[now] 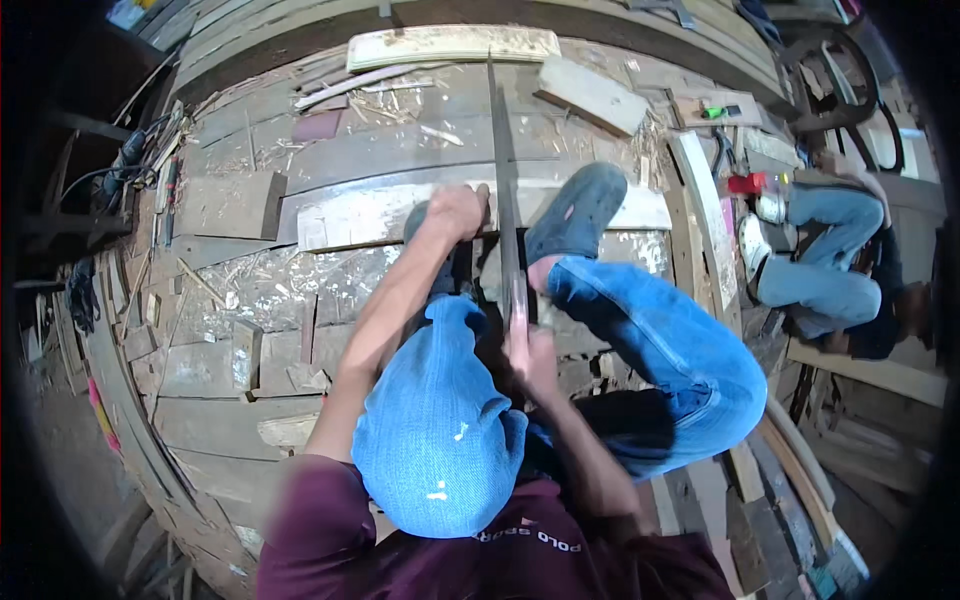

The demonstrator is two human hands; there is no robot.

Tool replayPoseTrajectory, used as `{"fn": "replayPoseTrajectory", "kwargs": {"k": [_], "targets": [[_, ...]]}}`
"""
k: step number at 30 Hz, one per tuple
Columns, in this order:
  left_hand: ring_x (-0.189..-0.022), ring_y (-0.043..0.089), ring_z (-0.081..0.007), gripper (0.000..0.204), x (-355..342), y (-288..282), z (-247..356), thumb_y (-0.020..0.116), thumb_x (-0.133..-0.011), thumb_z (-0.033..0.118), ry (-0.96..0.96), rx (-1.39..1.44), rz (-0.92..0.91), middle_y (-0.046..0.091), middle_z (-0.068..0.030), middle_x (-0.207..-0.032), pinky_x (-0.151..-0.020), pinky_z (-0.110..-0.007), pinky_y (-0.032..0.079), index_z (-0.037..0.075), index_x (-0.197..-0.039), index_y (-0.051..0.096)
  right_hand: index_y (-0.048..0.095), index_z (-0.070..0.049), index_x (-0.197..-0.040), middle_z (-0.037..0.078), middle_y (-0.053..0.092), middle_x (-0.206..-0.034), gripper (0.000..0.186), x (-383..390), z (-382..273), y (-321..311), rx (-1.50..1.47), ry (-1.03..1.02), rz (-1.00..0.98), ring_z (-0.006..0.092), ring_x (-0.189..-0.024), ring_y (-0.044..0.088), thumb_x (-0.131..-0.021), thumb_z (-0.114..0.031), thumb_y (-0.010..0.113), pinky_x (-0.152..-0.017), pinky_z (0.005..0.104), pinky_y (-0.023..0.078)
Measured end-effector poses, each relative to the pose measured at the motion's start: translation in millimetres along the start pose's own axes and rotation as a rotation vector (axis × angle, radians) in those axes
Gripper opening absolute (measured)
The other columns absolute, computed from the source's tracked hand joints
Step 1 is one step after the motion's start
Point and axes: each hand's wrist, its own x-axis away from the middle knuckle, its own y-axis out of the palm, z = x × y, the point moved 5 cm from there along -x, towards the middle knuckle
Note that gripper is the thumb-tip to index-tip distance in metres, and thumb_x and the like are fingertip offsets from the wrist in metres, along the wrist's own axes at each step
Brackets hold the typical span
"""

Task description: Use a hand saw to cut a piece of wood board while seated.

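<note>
My right hand (533, 360) was closed round the handle of a long handsaw (506, 175), its blade pointing away from me and crossing above a pale plank (350, 215). That plank lay crosswise on the board floor (205, 370), in front of my knees. My left hand (458, 212) was over the plank, just left of the blade, with its fingers bent; I could not tell whether they gripped the edge. My right shoe (582, 208), a dark clog, stood over the plank on the other side of the blade, and the left shoe was mostly hidden by my forearm.

Farther out I had a long pale board (450, 46) near the blade's tip, with a thick wood block (595, 93) to its right. A wide, flat block (230, 205) lay to the left, among scattered wood chips. At far right, another person in light jeans (825, 285) sat near a red object (748, 183).
</note>
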Motion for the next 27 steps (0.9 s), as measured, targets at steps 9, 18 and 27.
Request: {"fn": "replayPoseTrajectory", "kwargs": {"k": [9,18,27], "targets": [[-0.087,0.061,-0.0364,0.034,0.1,-4.2,-3.8,0.051,-0.084,0.024,0.008,0.014,0.041,0.061,-0.0205,-0.098,-0.071,-0.045,0.049,0.003,-0.11,0.049,0.05,0.003,-0.056,0.009,0.045,-0.046,0.059,-0.1,6.6,4.5,0.119,0.111,0.011,0.0172,-0.043,0.045,-0.094,-0.041,0.038,-0.044,0.0362,0.034],[-0.093,0.06,-0.0355,0.037,4.0,-6.2,1.1,0.039,-0.086,0.015,0.023,0.025,-0.106,0.061,-0.0216,-0.101,-0.08,-0.044,0.047,0.0,-0.121,0.044,0.055,0.008,-0.06,0.021,0.05,-0.049,0.061,-13.6,22.4,0.6,0.089,0.209,0.047,0.0292,-0.049,0.058,-0.091,-0.043,0.041,-0.049,0.0412,0.041],[-0.094,0.059,-0.0365,0.041,3.8,-9.8,3.3,0.046,-0.08,0.008,0.018,0.027,-0.051,0.059,-0.0223,-0.103,-0.077,-0.044,0.049,0.001,-0.12,0.044,0.049,0.003,-0.059,0.007,0.04,-0.048,0.054,8.4,11.9,4.9,0.07,0.146,0.026,0.011,-0.048,0.042,-0.093,-0.038,0.04,-0.045,0.0338,0.033]]}}
